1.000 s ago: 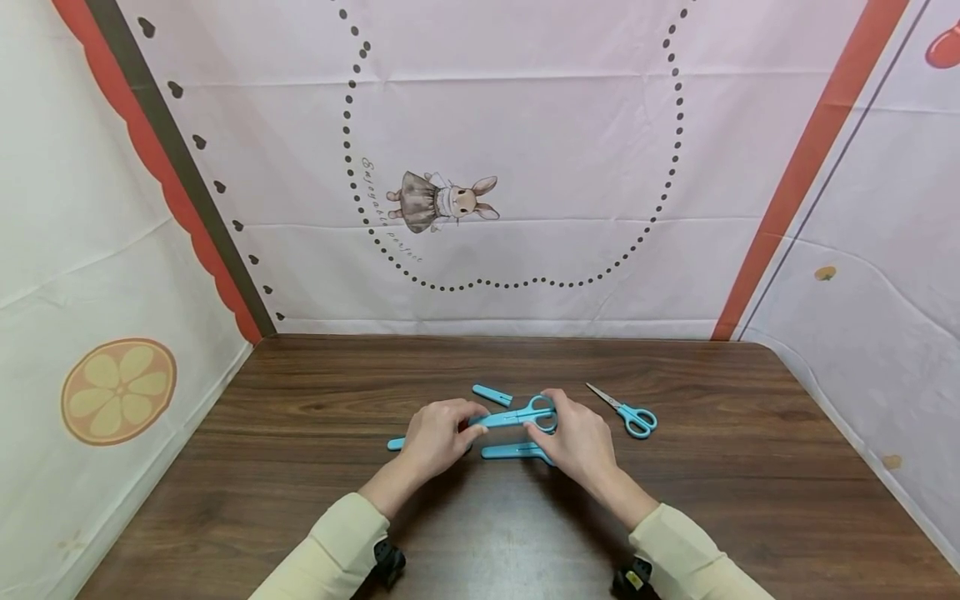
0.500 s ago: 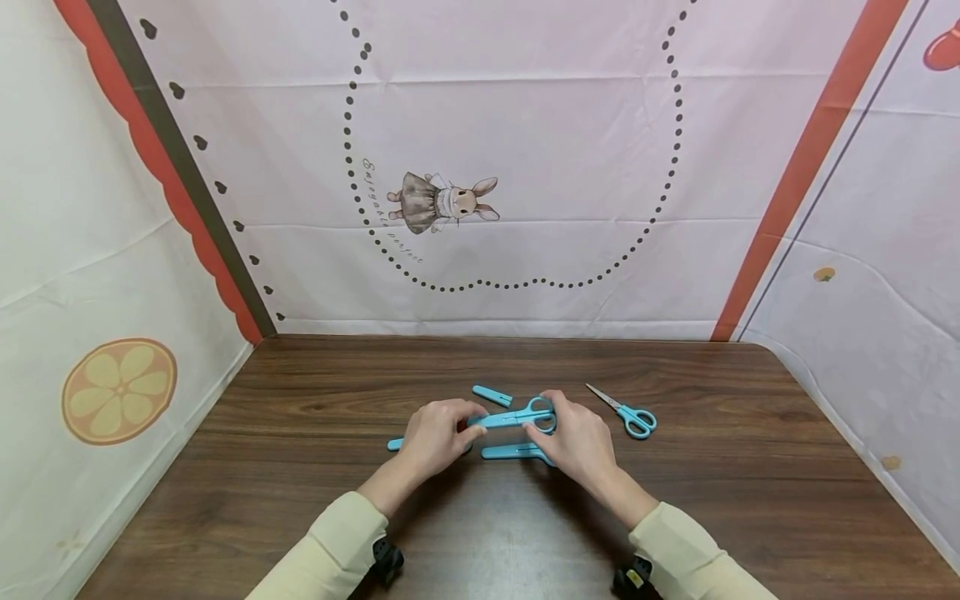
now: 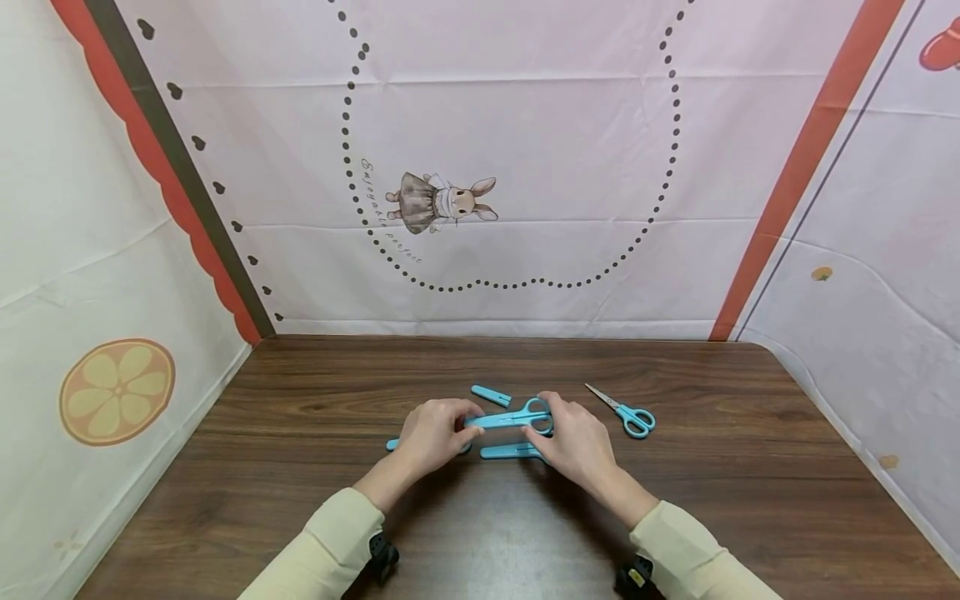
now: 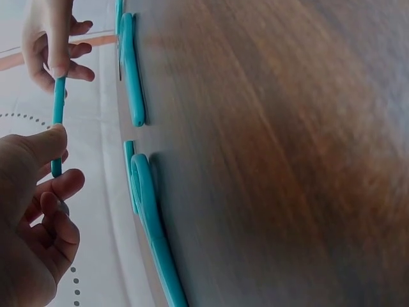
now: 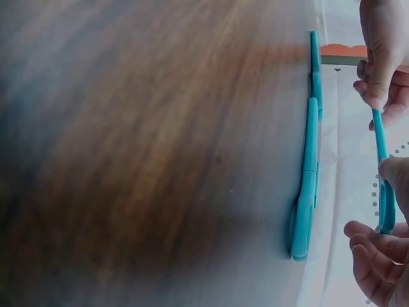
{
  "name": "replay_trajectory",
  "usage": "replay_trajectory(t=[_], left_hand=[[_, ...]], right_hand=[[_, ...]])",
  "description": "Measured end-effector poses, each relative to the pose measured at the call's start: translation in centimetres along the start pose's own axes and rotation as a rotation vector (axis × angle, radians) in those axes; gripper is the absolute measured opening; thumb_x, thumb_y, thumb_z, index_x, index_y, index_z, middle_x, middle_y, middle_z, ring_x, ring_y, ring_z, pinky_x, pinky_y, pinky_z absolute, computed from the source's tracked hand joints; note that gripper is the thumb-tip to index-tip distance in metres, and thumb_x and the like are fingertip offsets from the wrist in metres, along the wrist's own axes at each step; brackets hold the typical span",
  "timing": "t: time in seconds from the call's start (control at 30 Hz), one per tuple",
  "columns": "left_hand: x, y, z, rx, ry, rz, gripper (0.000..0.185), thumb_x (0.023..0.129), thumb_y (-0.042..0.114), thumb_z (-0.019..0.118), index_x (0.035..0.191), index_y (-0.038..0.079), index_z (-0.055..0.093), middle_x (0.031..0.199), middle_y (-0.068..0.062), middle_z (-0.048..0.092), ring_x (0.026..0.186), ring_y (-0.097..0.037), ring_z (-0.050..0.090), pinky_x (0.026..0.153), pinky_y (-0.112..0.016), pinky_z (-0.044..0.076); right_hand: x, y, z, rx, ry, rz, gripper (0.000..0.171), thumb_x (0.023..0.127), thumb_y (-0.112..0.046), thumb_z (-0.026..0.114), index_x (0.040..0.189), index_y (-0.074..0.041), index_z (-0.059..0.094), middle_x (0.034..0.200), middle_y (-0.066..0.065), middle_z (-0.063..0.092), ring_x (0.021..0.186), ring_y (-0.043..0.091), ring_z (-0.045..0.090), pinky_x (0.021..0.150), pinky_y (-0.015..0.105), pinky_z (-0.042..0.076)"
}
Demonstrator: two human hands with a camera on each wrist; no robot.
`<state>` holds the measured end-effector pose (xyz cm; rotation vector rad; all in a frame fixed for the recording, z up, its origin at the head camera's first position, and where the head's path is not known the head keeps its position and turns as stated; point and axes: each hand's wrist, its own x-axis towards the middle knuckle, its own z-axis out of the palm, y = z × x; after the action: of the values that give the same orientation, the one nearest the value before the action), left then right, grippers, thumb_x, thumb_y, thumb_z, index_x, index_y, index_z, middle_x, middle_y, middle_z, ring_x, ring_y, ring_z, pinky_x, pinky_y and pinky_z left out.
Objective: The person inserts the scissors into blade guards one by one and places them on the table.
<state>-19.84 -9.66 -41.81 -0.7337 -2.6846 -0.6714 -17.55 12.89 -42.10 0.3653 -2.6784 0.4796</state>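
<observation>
A pair of light-blue scissors with its blade inside a matching cover is held level above the table. My left hand pinches the covered tip between thumb and fingers, while my right hand grips the handle loops at the other end. Both wrist views show the scissors edge-on, raised off the tabletop. Below them, a second covered pair of scissors lies on the table, its handles partly behind my right hand. Another blue piece shows beside my left hand, which hides most of it.
Behind the held scissors lies a loose blue blade cover. Uncovered scissors with bare metal blades rest to the right of my right hand. The brown wooden table meets a printed white cloth at its back edge.
</observation>
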Motion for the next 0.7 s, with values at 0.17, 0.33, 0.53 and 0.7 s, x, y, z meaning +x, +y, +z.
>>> replay_trajectory(t=[0.17,0.33,0.53,0.7], left_hand=[[0.1,-0.3,-0.1,0.010,-0.011,-0.022,0.014,0.079,0.031,0.072,0.092,0.026,0.069,0.062,0.017,0.048,0.050,0.002,0.040,0.043,-0.018,0.033],[0.2,-0.4,-0.1,0.016,0.000,-0.023,0.014,0.079,0.031,0.072,0.090,0.024,0.069,0.062,0.016,0.049,0.050,0.001,0.040,0.043,-0.018,0.032],[0.3,-0.6,0.1,0.021,0.001,-0.028,0.014,0.079,0.031,0.073,0.090,0.023,0.069,0.062,0.016,0.049,0.050,0.001,0.040,0.043,-0.018,0.032],[0.4,-0.7,0.1,0.031,-0.010,-0.029,0.014,0.080,0.032,0.071,0.091,0.023,0.069,0.062,0.016,0.050,0.050,0.002,0.041,0.043,-0.018,0.033]], right_hand=[[0.0,0.1,0.0,-0.001,-0.023,-0.011,0.053,0.077,-0.044,0.070,0.118,-0.013,0.057,0.067,-0.004,0.053,0.052,0.007,0.043,0.043,0.024,0.033],[0.1,0.4,0.2,0.004,-0.054,-0.034,0.054,0.078,-0.045,0.069,0.119,-0.012,0.056,0.073,-0.001,0.057,0.058,0.009,0.049,0.046,0.024,0.036],[0.4,0.9,0.4,0.016,-0.082,-0.053,0.054,0.078,-0.047,0.068,0.119,-0.013,0.057,0.075,-0.002,0.056,0.060,0.008,0.048,0.048,0.024,0.037],[0.8,1.1,0.5,0.033,-0.088,-0.061,0.053,0.078,-0.046,0.068,0.119,-0.013,0.058,0.074,-0.003,0.054,0.061,0.008,0.045,0.050,0.025,0.036]])
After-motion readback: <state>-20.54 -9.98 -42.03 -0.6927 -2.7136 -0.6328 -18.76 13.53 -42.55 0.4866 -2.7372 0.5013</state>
